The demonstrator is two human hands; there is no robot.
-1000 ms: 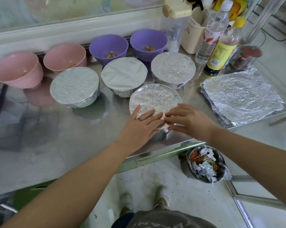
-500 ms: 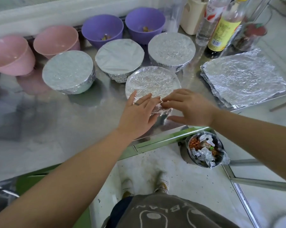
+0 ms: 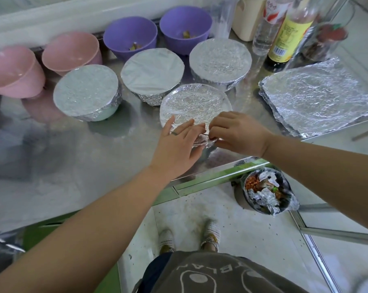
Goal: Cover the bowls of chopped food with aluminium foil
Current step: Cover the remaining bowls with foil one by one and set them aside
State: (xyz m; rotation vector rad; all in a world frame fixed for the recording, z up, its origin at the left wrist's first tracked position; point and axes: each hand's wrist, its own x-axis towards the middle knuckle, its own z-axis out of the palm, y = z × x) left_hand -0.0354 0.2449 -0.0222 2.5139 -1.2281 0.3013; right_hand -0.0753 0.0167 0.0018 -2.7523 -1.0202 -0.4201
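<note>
One foiled bowl [image 3: 194,102] under the fingers [image 3: 184,129]

Bare forearms behind left hand [image 3: 174,149] and right hand [image 3: 240,134]. Thin dark ring [image 3: 174,133] on a left finger. Below them: grey-brown white-printed T-shirt [image 3: 216,273], dark blue trousers [image 3: 157,269], white woven shoes [image 3: 211,232].

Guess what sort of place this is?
Most likely a home or small food-prep kitchen: foil-covered bowls on a shiny metal worktop, sauce bottles at the back, and a bin of food scraps and crumpled foil on the floor.
</note>
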